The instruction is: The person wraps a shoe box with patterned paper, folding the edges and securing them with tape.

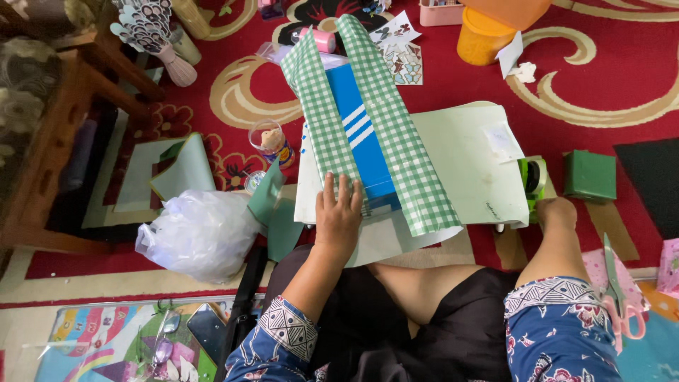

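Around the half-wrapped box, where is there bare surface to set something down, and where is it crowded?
Bare patches: the pale sheet right of the blue box, and carpet between that sheet, the orange container and the green box. Crowded: left of the left hand, with the plastic bag, green paper scraps and a cup. The right hand reaches the tape dispenser.

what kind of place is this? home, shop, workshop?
Probably a home floor used for gift wrapping: a patterned red carpet, a wooden furniture leg, the left hand pressing green checked paper round a blue box, the right hand at a tape dispenser.
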